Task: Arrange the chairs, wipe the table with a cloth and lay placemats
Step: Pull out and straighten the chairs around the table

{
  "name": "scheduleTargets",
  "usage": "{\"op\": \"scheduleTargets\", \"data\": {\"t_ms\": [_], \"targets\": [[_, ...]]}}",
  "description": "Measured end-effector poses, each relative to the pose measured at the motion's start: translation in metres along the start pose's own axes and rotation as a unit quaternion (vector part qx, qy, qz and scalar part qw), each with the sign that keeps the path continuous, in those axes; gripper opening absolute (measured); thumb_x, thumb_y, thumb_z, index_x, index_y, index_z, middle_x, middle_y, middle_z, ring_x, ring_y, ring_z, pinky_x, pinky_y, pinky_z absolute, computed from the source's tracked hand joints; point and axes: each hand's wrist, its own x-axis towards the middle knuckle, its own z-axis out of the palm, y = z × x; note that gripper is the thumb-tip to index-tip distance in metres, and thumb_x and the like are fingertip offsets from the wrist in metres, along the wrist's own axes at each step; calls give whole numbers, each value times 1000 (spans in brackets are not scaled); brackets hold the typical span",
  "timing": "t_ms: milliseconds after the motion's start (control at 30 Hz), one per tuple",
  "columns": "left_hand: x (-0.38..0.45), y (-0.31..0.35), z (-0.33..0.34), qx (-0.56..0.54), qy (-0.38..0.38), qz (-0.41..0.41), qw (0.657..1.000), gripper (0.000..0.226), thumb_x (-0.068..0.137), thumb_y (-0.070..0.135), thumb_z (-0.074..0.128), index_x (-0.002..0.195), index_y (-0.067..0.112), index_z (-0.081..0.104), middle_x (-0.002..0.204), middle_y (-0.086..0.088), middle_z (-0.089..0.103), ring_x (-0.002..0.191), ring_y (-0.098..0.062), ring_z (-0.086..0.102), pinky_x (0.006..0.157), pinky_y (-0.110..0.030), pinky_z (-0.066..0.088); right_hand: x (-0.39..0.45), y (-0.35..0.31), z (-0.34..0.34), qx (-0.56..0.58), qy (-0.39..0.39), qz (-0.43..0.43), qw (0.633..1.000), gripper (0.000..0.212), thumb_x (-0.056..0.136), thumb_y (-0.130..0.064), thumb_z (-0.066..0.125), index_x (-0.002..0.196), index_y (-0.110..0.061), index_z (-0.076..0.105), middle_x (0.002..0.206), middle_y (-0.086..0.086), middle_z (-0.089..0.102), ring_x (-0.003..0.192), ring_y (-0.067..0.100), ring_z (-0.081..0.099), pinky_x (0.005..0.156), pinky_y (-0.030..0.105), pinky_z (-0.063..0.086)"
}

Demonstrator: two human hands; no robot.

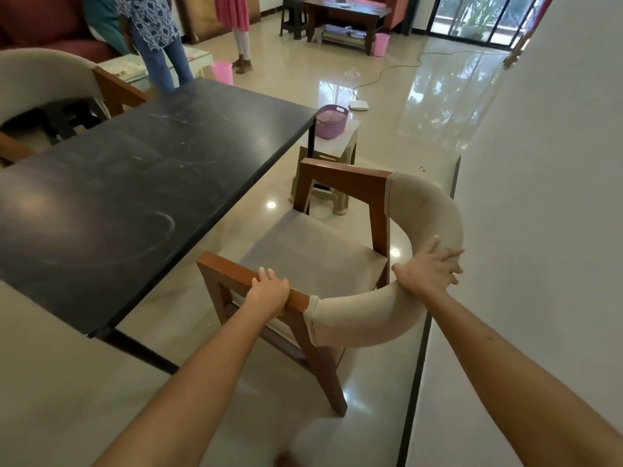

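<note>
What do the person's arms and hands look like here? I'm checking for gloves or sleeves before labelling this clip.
Both forearms are bare right down to the frame's lower edge; no sleeve shows. The left hand and right hand wear no gloves, and I can see no rings, watch or bracelet. The right forearm has one or two small dark marks.

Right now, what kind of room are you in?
Probably a home's living and dining room: a dark dining table with a cushioned chair beside it, a red sofa and a coffee table farther back.

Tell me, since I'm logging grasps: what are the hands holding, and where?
Both hold the chair: left hand grips its wooden armrest, right hand grips its padded curved backrest.
</note>
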Motion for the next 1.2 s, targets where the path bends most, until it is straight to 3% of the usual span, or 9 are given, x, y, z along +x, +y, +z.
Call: {"op": "scheduleTargets", "data": {"t_ms": [133, 367, 500, 700, 767, 833, 933, 1033, 1200], "targets": [[18, 6, -13, -49, -46, -110, 992, 55, 89, -7, 47, 142, -4, 30, 148, -40, 0, 136, -58, 4, 112, -57, 20, 23, -7, -8, -64, 13, -9, 998, 93, 83, -43, 58, 153, -13, 5, 153, 34, -2, 128, 60, 27, 98, 62, 40], [42, 30, -36, -183, -24, -236, 954, 43, 92, 1, 47, 134, -1, 45, 146, -38, 22, 134, -58, 16, 105, -61, 30, 85, -11, -23, -179, 15, -129, 975, 84, 88, -38, 55, 153, -9, 11, 157, 24, 7, 139, 53, 10, 112, 63, 20], [45, 36, -57, -249, -76, -308, 915, 44, 96, 4, 33, 139, -5, 37, 152, -33, 9, 136, -55, 13, 102, -66, 30, 118, -23, -28, -185, 7, -200, 962, 75, 91, -35, 52, 152, -11, 14, 157, 16, 13, 143, 45, 11, 111, 63, 16], [60, 31, -67, -395, -88, -429, 808, 46, 93, 5, 43, 139, 4, 43, 150, -36, 6, 133, -56, 21, 99, -61, 37, 182, -52, -29, -203, -8, -269, 942, 74, 92, -32, 55, 151, -9, 18, 156, 15, 18, 141, 39, 21, 111, 60, 24], [65, 32, -77, -423, -71, -477, 767, 50, 98, 9, 37, 144, -4, 26, 152, -33, 3, 136, -52, 20, 106, -56, 33, 205, -70, -29, -206, -7, -300, 931, 68, 91, -29, 54, 149, -9, 23, 152, 15, 27, 136, 38, 31, 109, 58, 29], [71, 32, -88, -488, -62, -525, 694, 53, 102, 9, 26, 143, -13, 0, 153, -31, 2, 138, -48, 17, 111, -53, 25, 225, -93, -26, -215, -7, -349, 912, 61, 92, -26, 48, 147, -9, 27, 147, 13, 34, 130, 36, 39, 106, 56, 33], [82, 32, -93, -492, -31, -585, 643, 50, 102, 6, 19, 141, -16, -2, 152, -31, 8, 136, -49, 21, 109, -53, 28, 252, -128, -24, -246, -14, -416, 875, 54, 92, -26, 48, 142, -12, 34, 136, 8, 42, 121, 33, 45, 96, 55, 37], [95, 32, -88, -430, -36, -621, 654, 50, 101, 14, 20, 145, -9, 15, 153, -28, 11, 132, -47, 30, 102, -55, 37, 285, -156, -13, -245, -27, -477, 844, 52, 91, -23, 50, 140, -12, 36, 131, 6, 43, 113, 30, 51, 90, 49, 45], [113, 37, -77, -327, -67, -619, 711, 52, 101, 18, 23, 151, 8, 12, 149, -34, 18, 126, -53, 34, 94, -62, 40, 319, -191, 12, -256, -57, -538, 802, 60, 96, -18, 44, 150, -14, 20, 153, 11, 25, 127, 38, 43, 97, 54, 44]]}}
